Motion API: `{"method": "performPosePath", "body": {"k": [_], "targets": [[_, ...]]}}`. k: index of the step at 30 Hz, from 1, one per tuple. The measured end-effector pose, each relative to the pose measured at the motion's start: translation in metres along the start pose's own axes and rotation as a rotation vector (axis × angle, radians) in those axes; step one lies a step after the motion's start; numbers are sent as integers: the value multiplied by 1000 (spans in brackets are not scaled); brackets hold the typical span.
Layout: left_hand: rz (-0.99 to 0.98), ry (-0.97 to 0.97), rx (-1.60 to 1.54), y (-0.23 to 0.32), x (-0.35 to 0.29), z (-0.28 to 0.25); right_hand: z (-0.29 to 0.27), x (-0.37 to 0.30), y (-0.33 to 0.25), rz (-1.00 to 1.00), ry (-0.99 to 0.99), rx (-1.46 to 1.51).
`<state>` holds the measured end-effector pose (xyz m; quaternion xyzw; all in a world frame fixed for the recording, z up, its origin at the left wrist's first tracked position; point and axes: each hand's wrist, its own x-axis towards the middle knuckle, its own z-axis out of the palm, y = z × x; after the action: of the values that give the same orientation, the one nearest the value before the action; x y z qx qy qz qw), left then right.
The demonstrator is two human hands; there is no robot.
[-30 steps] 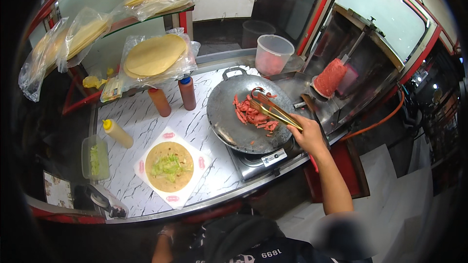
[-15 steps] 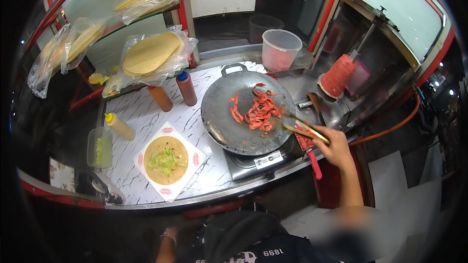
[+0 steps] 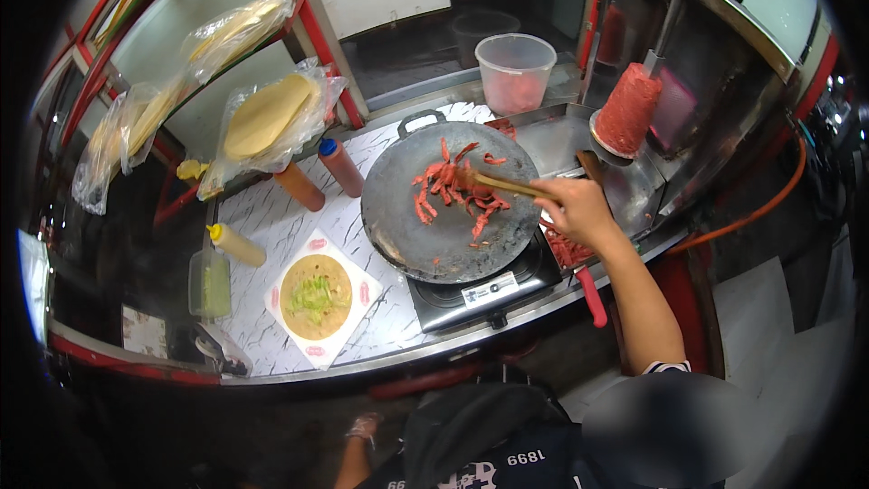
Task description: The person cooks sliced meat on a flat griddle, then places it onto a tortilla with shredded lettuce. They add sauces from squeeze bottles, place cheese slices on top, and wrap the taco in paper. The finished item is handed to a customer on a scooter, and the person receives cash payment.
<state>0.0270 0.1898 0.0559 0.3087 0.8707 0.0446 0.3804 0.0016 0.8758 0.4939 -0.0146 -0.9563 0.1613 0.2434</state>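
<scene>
My right hand (image 3: 579, 211) is closed around the handle end of brass-coloured tongs (image 3: 509, 185). They reach leftward over a wide dark griddle pan (image 3: 398, 235), their tips among red meat strips (image 3: 442, 179) near its middle. The strips are loosely spread, some hanging at the tips. Low in the picture, away from the counter, is my left hand (image 3: 365, 427); its fingers are too dim and blurred to read. Left of the pan, a round flatbread (image 3: 339, 302) topped with shredded lettuce (image 3: 312, 299) lies on white paper (image 3: 317, 354).
Under the pan is a stove (image 3: 453, 312); a red-handled knife (image 3: 591, 297) sticks out beside it. Sauce bottles (image 3: 341, 168) and a lettuce tub (image 3: 210, 294) stand left. Bagged flatbreads (image 3: 270, 118) sit behind. At the right rises a meat cone (image 3: 628, 109), near a clear bucket (image 3: 516, 72).
The tongs in my right hand have moved from the pan's right edge leftward and away, into the meat. The strips are more spread out. The whole view has shifted slightly.
</scene>
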Motion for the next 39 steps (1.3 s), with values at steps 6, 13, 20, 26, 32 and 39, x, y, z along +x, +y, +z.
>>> {"method": "performPosePath", "body": {"k": [6,13,20,26,32,39], "targets": [[-87,-138,16,-5,-1,26,0,-3,2,37,-72,-6],[-10,-258,-2,-35,-46,27,1,1,-16,134,3,-78],[73,-249,87,-91,-13,-13,52,47,-72,288,58,-118],[49,-183,92,-132,14,-25,36,13,-126,342,40,-66],[129,-282,183,-176,20,-37,49,-38,-141,422,140,-158],[-20,-333,159,-194,21,-54,30,-133,-185,760,326,172]]}}
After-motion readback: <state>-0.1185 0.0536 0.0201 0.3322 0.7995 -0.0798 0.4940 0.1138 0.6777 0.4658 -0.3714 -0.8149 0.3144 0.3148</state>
